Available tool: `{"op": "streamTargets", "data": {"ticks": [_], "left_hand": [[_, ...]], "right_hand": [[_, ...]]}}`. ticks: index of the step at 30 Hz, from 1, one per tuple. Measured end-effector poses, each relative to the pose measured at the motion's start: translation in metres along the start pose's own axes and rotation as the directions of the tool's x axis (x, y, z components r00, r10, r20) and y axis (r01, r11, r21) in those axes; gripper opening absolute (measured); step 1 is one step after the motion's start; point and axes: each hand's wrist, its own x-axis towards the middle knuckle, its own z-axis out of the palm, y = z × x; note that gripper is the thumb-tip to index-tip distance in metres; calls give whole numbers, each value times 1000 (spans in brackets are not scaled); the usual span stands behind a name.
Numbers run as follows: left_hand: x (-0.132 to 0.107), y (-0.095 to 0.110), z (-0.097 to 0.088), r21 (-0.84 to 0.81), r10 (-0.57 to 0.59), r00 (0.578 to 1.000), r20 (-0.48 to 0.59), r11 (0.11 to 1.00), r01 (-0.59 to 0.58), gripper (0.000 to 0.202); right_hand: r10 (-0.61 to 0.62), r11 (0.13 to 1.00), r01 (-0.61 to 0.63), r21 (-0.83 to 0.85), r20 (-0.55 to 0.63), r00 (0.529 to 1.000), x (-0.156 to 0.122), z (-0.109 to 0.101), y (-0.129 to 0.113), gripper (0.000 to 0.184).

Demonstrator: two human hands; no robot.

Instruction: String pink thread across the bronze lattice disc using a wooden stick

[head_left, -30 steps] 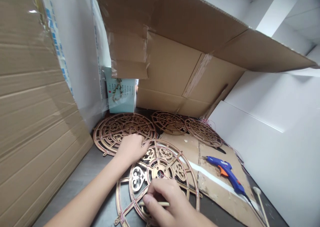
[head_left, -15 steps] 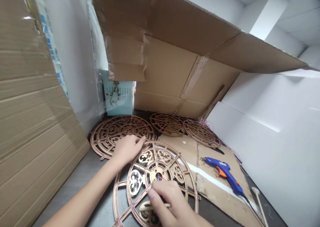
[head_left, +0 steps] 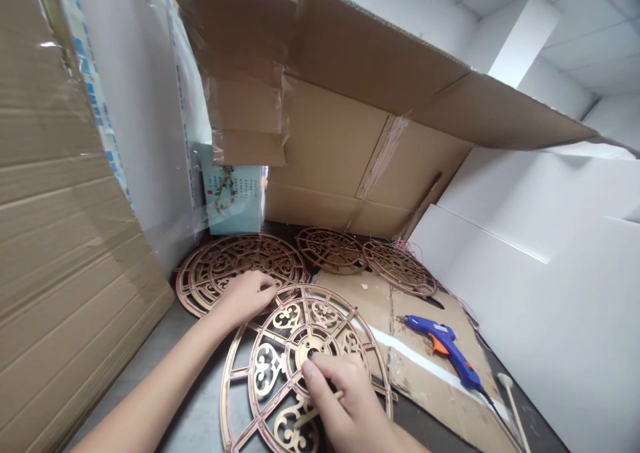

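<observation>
A large round openwork panel (head_left: 313,306), gold-brown with scrollwork and reddish lines along its ribs, lies in front of me. At its upper left edge is my left hand (head_left: 253,293), fingers curled against the rim; the fingertips are partly hidden. My right hand (head_left: 350,396) is closed around a thin pale stick (head_left: 307,416) above the lower part of the panel. The stick slants down to the left over a scroll piece. My right hand covers part of the panel's lower right side.
More round openwork panels (head_left: 200,266) lie at the back left, with two others (head_left: 400,266) behind. A blue hot glue gun (head_left: 443,343) rests on a cardboard sheet (head_left: 425,386). Beside it is a white-headed stick (head_left: 510,400). Cardboard walls and a light-blue box (head_left: 235,206) stand behind.
My left hand has shifted slightly left along the rim, and its fingers are drawn in more. The stick in my right hand has tilted, its left end now lower.
</observation>
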Motion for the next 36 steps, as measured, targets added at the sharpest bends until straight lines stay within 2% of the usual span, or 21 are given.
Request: {"op": "streamTargets", "data": {"ticks": [5, 8, 11, 15, 20, 22, 25, 30, 33, 36], "left_hand": [[-2, 1, 0, -14, -1, 1000, -21, 1000, 0, 34], [-4, 3, -1, -22, -7, 999, -34, 1000, 6, 37], [-5, 5, -1, -22, -17, 999, -44, 1000, 16, 42], [-5, 6, 1, -9, -22, 998, -56, 1000, 22, 46], [-3, 6, 2, 2, -24, 998, -56, 1000, 24, 49], [-2, 5, 3, 7, -26, 998, -58, 1000, 26, 49], [-2, 4, 4, 17, -23, 998, -61, 1000, 24, 49], [-2, 4, 5, 29, -20, 998, -63, 999, 22, 50], [-2, 4, 5, 33, -21, 998, -62, 999, 23, 50], [-3, 5, 4, 36, -18, 998, -61, 999, 20, 51]], "right_hand": [[-1, 1000, 1, -22, -25, 1000, -3, 4, 0, 44], [48, 999, -48, 1, -51, 998, -3, 7, 0, 42], [145, 982, -141, 128, -23, 989, 0, 8, -3, 38], [259, 897, -280, 341, 109, 960, 4, 6, -7, 34], [307, 843, -333, 424, 129, 943, 5, 4, -6, 27], [301, 843, -315, 436, 102, 948, 6, 3, -6, 24], [252, 887, -230, 400, -1, 968, 7, 0, -7, 22], [76, 978, -54, 204, -103, 992, 7, -8, -10, 26], [-86, 995, 91, 50, -92, 992, 6, -12, -8, 37], [-104, 994, 105, 18, -20, 994, 5, -12, -7, 41]]}}
